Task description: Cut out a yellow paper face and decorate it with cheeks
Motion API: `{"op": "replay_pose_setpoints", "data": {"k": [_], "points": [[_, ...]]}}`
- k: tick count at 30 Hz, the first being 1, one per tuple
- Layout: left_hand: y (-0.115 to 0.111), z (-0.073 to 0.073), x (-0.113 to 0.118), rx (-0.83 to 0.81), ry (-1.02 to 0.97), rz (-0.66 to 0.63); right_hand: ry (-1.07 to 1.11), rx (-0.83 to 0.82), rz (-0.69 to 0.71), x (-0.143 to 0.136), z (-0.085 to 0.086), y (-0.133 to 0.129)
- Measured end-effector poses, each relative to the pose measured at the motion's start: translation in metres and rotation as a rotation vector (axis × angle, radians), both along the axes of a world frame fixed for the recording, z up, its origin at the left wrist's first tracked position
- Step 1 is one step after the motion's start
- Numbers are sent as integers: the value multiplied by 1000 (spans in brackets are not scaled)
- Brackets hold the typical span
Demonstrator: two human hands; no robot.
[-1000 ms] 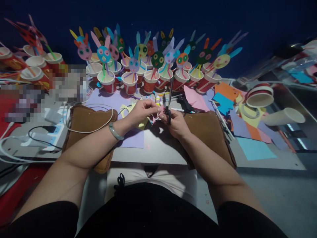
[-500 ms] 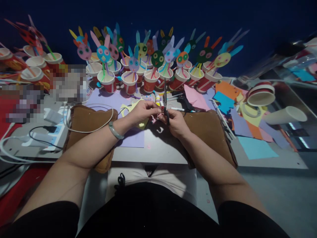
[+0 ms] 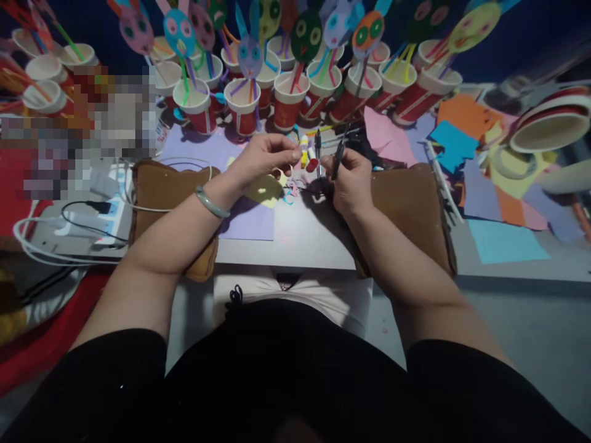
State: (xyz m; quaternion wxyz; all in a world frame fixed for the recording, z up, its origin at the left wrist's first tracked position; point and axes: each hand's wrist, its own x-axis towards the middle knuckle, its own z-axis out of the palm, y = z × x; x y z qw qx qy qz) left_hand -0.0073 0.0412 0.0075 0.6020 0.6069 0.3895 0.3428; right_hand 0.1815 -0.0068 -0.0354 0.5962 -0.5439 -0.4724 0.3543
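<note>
With twelve o'clock straight ahead, a person in a black top works at a pale worktop, the right hand curled around the dark handles of a pair of scissors, whose blades point toward one o'clock. The left hand, a bracelet circling its wrist, has thumb and fingertips drawn close together; whether they pinch anything, one cannot tell. The two hands stand apart, a red-tipped marker showing between them. Just past it at twelve o'clock from the gap lie a yellow tube and a black pen. Small paper scraps lie at six o'clock from the gap, beside yellow paper under the left hand, while a purple sheet spreads toward seven. Brown cushions flank the scene, the left one at eight o'clock and the right one at four, beneath the forearms. Red paper cups topped with colorful rabbit-eared paper heads crowd eleven to one o'clock. Orange paper and blue paper lie toward two o'clock, a light blue sheet near four.
</note>
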Motion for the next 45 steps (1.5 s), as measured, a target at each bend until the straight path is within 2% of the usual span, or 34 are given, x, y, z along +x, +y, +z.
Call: {"op": "replay_pose_setpoints", "data": {"k": [4, 7, 9, 12, 15, 17, 22, 26, 29, 32, 37, 40, 45], "points": [[-4, 13, -2, 47, 67, -75, -50, 42, -27, 1, -1, 1], [-13, 23, -4, 9, 177, -171, -88, 67, -17, -1, 2, -2], [-21, 23, -8, -42, 282, -247, -101, 87, -2, -3, 5, -4], [-37, 13, -19, -103, 408, -316, -118, 112, 23, -4, 7, -7], [-53, 3, -33, -72, 530, -298, -121, 129, 30, -5, 8, -7], [-62, 0, -42, -37, 541, -277, -111, 145, 29, -5, 7, -6], [-73, 9, -51, 105, 740, -243, -85, 165, 26, -6, 8, -3], [-54, 20, -58, 213, 837, -156, -104, 162, 28, -8, 12, -6], [-25, 21, -60, 338, 875, 30, -107, 167, 31, -8, 13, -7], [6, 13, -54, 459, 970, 212, -100, 162, 38, -8, 12, -7], [39, -2, -37, 351, 1098, 163, -75, 161, 39, -7, 6, -3], [47, -4, -34, 269, 1050, 124, -67, 148, 27, -10, 4, -1], [52, -3, -39, 250, 957, 82, -85, 108, 30, -18, 0, -2]]}}
